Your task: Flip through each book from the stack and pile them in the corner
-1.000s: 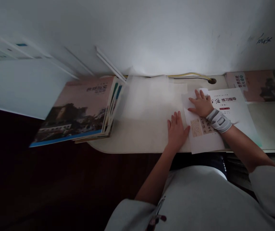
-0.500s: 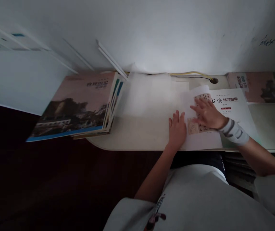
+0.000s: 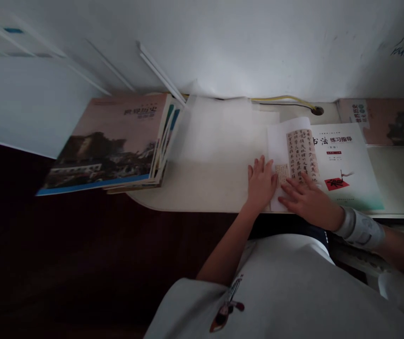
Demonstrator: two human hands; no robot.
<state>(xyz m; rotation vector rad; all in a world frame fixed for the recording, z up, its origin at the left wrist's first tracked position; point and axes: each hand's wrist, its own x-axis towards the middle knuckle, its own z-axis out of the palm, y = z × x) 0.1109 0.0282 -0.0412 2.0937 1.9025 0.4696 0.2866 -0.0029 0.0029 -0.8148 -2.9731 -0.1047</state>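
Note:
A white calligraphy workbook [image 3: 346, 165] with a red label and a green lower edge lies on the desk. At its left is a white leaf [image 3: 278, 139] printed with a tan panel of brush-written characters; its top edge curves up slightly. My left hand [image 3: 261, 183] rests by that leaf's left edge, fingers outstretched and holding nothing. Across the leaf's lower part lies my right hand [image 3: 311, 202], a grey band on its wrist, fingers spread flat. A pale translucent sheet [image 3: 216, 136] is spread on the desk left of the workbook.
Several history textbooks [image 3: 106, 146] are stacked at the desk's left end, overhanging its edge. Another pinkish history book [image 3: 385, 122] lies behind the workbook at the right. A yellow cable [image 3: 283, 98] runs along the wall into a round hole [image 3: 317, 110] in the desk [image 3: 195, 197].
My right hand has slid down the printed leaf toward the desk's front edge, uncovering the characters. My left hand has stayed nearly in place. The view has shifted slightly.

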